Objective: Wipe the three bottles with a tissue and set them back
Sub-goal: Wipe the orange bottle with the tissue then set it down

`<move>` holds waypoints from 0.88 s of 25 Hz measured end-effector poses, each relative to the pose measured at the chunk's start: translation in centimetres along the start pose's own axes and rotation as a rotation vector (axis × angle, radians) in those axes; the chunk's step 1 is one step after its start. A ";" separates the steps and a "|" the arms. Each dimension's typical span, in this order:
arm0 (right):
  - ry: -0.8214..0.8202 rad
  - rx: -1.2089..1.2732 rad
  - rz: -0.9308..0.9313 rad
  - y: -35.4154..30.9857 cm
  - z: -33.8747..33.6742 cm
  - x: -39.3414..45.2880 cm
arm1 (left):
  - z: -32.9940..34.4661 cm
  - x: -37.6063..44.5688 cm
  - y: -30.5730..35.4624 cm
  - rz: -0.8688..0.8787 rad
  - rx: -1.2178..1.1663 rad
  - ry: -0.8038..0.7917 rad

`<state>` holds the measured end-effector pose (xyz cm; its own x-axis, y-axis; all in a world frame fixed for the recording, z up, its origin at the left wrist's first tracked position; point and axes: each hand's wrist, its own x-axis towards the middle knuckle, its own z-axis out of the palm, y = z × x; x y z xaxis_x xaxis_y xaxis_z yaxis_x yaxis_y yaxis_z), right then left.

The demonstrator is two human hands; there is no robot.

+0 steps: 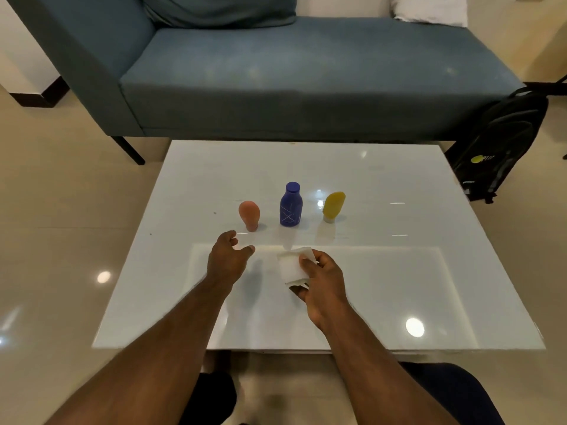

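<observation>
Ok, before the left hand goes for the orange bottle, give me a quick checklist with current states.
1. Tissue held in right hand: ok.
2. Left hand free, fingers open: ok.
3. Orange bottle upright on the table, just beyond the left hand: ok.
4. Blue bottle and yellow bottle standing apart from it: ok.
5. Which bottles are already wiped: cannot tell.

Both forearms bare, no sleeves, watch or rings in view; dark trousers on the knees (454, 391) (lower edge)
</observation>
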<state>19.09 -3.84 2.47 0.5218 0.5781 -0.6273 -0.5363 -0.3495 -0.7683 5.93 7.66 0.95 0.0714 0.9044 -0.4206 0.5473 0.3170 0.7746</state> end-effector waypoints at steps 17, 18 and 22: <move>-0.005 -0.051 0.061 -0.2 2.0 5.7 | 5.1 7.2 1.1 0.064 0.148 0.218; -0.016 -0.037 0.063 -0.4 1.8 5.3 | 4.7 6.6 1.1 0.078 0.124 0.206; -0.101 0.136 0.096 -1.2 0.6 2.2 | 2.6 1.5 0.8 0.058 -0.079 0.088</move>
<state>20.51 -1.69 2.12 0.3983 0.6201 -0.6759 -0.6688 -0.3080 -0.6766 8.65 8.50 -0.23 0.0263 0.9423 -0.3336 0.4763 0.2816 0.8329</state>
